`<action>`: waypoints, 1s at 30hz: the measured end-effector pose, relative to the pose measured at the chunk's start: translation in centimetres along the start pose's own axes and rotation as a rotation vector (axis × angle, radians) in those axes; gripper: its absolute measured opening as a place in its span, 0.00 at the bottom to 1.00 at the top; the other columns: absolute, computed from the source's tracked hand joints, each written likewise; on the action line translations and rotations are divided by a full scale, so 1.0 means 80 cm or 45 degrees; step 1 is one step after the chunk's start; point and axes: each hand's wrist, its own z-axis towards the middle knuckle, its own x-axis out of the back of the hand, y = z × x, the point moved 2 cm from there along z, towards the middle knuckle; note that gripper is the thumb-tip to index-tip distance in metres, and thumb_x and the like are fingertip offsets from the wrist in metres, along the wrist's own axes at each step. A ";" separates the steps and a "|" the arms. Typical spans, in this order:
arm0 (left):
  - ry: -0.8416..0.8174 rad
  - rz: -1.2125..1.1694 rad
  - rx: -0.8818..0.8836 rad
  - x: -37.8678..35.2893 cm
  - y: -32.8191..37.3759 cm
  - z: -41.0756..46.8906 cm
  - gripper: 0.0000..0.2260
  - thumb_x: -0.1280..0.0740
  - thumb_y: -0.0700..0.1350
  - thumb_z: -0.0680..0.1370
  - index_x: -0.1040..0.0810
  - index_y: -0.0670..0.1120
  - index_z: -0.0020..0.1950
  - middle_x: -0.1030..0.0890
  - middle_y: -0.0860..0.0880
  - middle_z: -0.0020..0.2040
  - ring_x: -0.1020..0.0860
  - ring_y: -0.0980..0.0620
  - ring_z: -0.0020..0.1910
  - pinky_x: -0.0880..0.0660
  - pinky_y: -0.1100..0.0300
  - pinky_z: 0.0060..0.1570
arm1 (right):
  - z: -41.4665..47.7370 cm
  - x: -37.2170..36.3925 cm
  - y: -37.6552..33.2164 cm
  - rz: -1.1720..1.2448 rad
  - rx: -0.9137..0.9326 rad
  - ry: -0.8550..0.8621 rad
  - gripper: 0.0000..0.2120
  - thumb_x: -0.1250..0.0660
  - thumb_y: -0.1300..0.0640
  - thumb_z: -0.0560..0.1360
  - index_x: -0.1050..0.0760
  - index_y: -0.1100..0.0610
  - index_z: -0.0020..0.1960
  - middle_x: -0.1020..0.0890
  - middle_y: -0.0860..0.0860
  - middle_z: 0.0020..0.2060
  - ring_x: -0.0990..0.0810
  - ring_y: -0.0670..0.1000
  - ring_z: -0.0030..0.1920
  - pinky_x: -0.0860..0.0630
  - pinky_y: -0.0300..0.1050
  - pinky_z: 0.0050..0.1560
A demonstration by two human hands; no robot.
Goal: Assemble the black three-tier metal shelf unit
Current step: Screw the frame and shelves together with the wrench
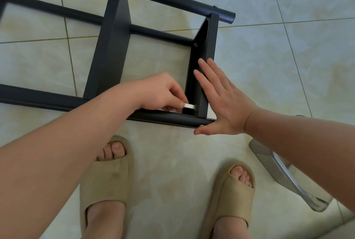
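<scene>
the black three-tier metal shelf unit [113, 46] lies on its side on the pale tiled floor [288, 56], running from centre toward 10 o'clock. the left hand [163, 92], grip narrow, pinches a small flat silver wrench [190, 106] in the corner where the end shelf panel [209, 36] meets the near black tube [48, 102]. at its 3 o'clock the right hand [224, 102] presses flat on that panel, grip wide. beige slide sandals [107, 179] stand at 6 o'clock.
</scene>
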 end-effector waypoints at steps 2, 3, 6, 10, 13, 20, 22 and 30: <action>0.055 0.087 -0.004 0.005 -0.001 0.001 0.04 0.28 0.41 0.76 0.15 0.51 0.47 0.14 0.53 0.39 0.18 0.52 0.43 0.20 0.58 0.51 | 0.000 0.000 0.000 0.004 0.002 0.011 0.61 0.44 0.19 0.69 0.55 0.64 0.82 0.56 0.61 0.81 0.61 0.61 0.81 0.49 0.64 0.79; 0.080 0.134 -0.007 0.006 0.001 0.002 0.04 0.28 0.43 0.76 0.16 0.52 0.47 0.15 0.54 0.39 0.18 0.52 0.44 0.21 0.58 0.51 | 0.000 0.000 0.000 0.006 0.004 0.014 0.61 0.45 0.19 0.69 0.55 0.64 0.82 0.56 0.61 0.81 0.61 0.61 0.81 0.49 0.64 0.79; 0.127 0.120 -0.021 0.003 0.012 0.004 0.08 0.29 0.42 0.77 0.19 0.56 0.42 0.18 0.56 0.42 0.21 0.56 0.45 0.26 0.62 0.47 | 0.001 -0.001 0.000 0.011 0.006 0.016 0.61 0.45 0.19 0.69 0.54 0.65 0.81 0.56 0.62 0.81 0.60 0.62 0.81 0.48 0.65 0.79; 0.071 -0.304 0.158 -0.014 0.020 0.010 0.06 0.32 0.40 0.79 0.19 0.50 0.46 0.18 0.50 0.47 0.20 0.53 0.49 0.22 0.58 0.49 | 0.001 -0.001 0.000 0.011 0.004 0.020 0.61 0.44 0.19 0.68 0.54 0.65 0.81 0.55 0.62 0.81 0.59 0.62 0.81 0.48 0.65 0.79; 0.058 -0.605 0.324 -0.019 0.022 0.014 0.03 0.34 0.40 0.81 0.21 0.43 0.51 0.16 0.47 0.44 0.18 0.51 0.44 0.20 0.56 0.46 | 0.001 -0.001 0.000 0.014 0.012 0.028 0.61 0.45 0.19 0.69 0.54 0.65 0.81 0.55 0.62 0.81 0.59 0.62 0.81 0.47 0.65 0.79; 0.096 -0.759 0.281 -0.025 0.015 0.019 0.03 0.32 0.42 0.80 0.21 0.45 0.53 0.16 0.47 0.45 0.16 0.51 0.46 0.20 0.56 0.47 | 0.001 0.000 0.000 0.015 0.011 0.024 0.60 0.46 0.19 0.69 0.54 0.64 0.81 0.55 0.62 0.81 0.59 0.62 0.81 0.47 0.66 0.78; 0.099 -0.796 0.260 -0.024 0.013 0.018 0.04 0.32 0.42 0.80 0.21 0.45 0.53 0.15 0.47 0.43 0.15 0.52 0.45 0.20 0.57 0.46 | 0.001 0.000 0.000 0.017 0.010 0.029 0.60 0.46 0.19 0.69 0.54 0.64 0.81 0.55 0.62 0.81 0.59 0.62 0.81 0.47 0.66 0.78; 0.194 -0.804 0.192 -0.025 0.014 0.018 0.11 0.28 0.44 0.78 0.21 0.44 0.60 0.15 0.49 0.41 0.16 0.53 0.42 0.21 0.58 0.47 | 0.001 0.000 0.000 0.005 0.005 0.022 0.61 0.45 0.19 0.68 0.54 0.65 0.81 0.55 0.62 0.81 0.59 0.62 0.81 0.48 0.65 0.79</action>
